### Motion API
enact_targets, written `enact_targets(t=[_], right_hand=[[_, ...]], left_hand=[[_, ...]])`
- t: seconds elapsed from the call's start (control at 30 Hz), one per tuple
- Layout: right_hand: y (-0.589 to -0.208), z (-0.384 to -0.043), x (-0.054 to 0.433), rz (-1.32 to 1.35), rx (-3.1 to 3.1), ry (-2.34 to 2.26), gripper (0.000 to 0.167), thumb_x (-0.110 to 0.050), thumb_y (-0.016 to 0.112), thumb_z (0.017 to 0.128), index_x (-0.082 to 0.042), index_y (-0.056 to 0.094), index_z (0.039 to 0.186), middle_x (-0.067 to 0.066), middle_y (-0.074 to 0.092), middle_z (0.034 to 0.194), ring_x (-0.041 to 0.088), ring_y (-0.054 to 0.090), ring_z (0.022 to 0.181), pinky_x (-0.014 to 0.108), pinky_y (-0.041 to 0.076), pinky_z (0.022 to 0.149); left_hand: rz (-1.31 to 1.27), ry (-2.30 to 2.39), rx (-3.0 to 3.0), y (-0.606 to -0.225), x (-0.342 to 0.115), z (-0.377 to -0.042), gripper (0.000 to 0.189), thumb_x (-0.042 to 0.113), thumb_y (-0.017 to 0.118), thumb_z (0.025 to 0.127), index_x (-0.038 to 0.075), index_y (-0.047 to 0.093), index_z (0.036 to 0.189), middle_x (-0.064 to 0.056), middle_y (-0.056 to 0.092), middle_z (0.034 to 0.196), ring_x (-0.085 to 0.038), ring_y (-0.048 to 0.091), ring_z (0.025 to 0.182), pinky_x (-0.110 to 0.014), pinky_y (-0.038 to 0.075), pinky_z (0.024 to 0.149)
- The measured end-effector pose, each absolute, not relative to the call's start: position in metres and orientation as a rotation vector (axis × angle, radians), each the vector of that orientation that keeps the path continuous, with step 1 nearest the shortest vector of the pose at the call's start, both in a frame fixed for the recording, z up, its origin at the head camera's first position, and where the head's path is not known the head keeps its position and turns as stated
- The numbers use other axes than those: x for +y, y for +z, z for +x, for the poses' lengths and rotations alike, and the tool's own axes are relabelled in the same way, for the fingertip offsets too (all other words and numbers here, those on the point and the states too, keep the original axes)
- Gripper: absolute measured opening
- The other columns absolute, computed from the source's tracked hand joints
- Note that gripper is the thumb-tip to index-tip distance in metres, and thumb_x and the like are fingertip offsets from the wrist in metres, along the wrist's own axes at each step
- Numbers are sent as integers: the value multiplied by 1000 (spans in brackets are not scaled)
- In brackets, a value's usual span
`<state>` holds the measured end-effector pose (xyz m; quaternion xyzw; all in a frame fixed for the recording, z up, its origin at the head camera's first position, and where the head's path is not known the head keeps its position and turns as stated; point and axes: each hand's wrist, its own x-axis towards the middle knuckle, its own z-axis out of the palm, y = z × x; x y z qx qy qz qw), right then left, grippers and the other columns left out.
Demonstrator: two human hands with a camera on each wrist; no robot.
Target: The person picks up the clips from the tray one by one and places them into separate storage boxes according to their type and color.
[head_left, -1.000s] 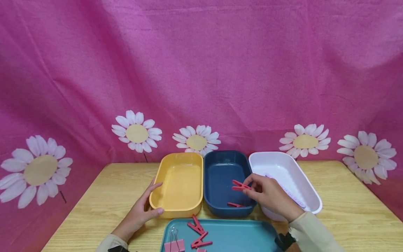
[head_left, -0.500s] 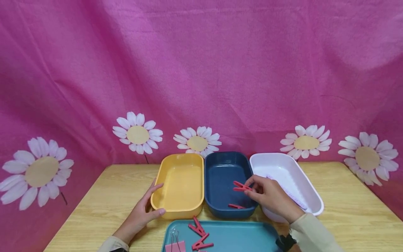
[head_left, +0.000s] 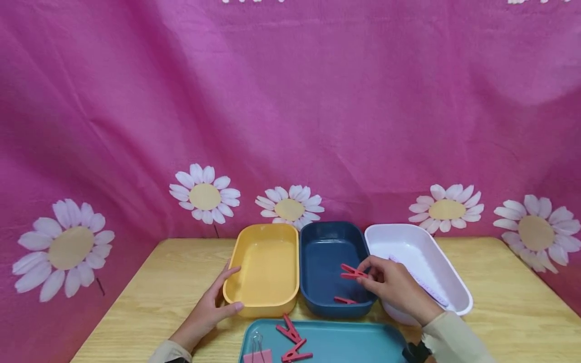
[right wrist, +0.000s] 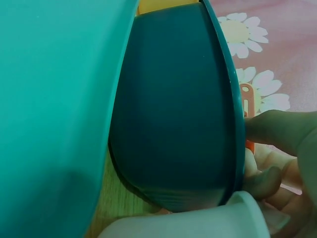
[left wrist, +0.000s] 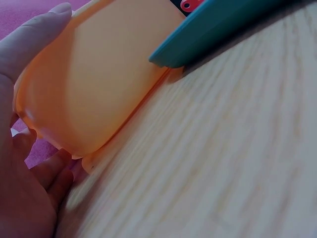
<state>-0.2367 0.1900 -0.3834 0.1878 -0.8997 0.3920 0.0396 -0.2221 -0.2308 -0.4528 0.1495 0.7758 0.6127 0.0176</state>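
Observation:
My right hand [head_left: 395, 285] pinches a red clothespin [head_left: 353, 272] between thumb and fingers, over the near right part of the navy bin [head_left: 333, 257]. A second red clothespin [head_left: 345, 300] lies inside that bin. My left hand [head_left: 210, 307] holds the yellow bin [head_left: 265, 307] at its near left corner, thumb at the front rim and fingers at the left rim. In the left wrist view, the thumb [left wrist: 37, 34] and curled fingers lie around the yellow bin's end. In the right wrist view, the pinched clothespin [right wrist: 247, 96] is partly hidden behind the navy bin's rim.
A white bin [head_left: 454, 287] with a pale purple strip [head_left: 431, 290] stands right of the navy bin. In front, a teal tray [head_left: 349, 343] bears two red clothespins [head_left: 289, 330] and a pink binder clip [head_left: 257, 357]. Behind the wooden table [head_left: 508, 302] hangs a pink flowered cloth [head_left: 317, 101].
The head view has shifted slightly, so everything appears a little further right and lower. My right hand still pinches the clothespin over the navy bin, and the left still holds the yellow bin.

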Motion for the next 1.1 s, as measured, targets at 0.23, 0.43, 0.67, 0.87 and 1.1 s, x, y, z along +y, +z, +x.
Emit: enact_targets(t=[0.23,0.43,0.67,0.87,1.1], right_hand=[[-385,-238,189,636,-2719,1176,16,-21,75,84,-16,66,96,-5,55,67,10,50,59,22,43,52],[-386,-238,188,648,-2707,1157,15,-19,75,84,-16,66,95,-6,55,66,8,50,58,21,42,51],[-388,-237,193,616,-2723,1136,16,-21,76,83,-17,66,96,-7,54,67,9,50,59,21,42,51],[-390,-234,194,635,-2752,1130,16,-20,75,84,-16,66,96,-7,55,67,8,49,58,21,43,51],[-387,-240,189,628,-2732,1162,17,-19,75,84,-16,66,97,-6,56,68,10,50,59,22,44,51]], left_hand=[[455,1902,2422,-451,-233,-223,71,15,72,86,29,38,146,-6,0,162,-28,11,144,-7,24,100],[516,1907,2417,-450,-235,-224,70,11,71,87,25,37,147,-7,-1,162,-28,8,144,-7,23,101],[469,1942,2379,-456,-225,-220,71,11,71,87,25,37,147,-4,-1,162,-26,3,146,-6,20,101],[364,1895,2388,-461,-221,-212,72,16,73,86,29,36,147,-3,-2,162,-28,1,146,-5,18,99],[425,1909,2419,-454,-226,-219,72,15,74,85,29,38,146,0,3,162,-25,3,147,-4,17,100]])
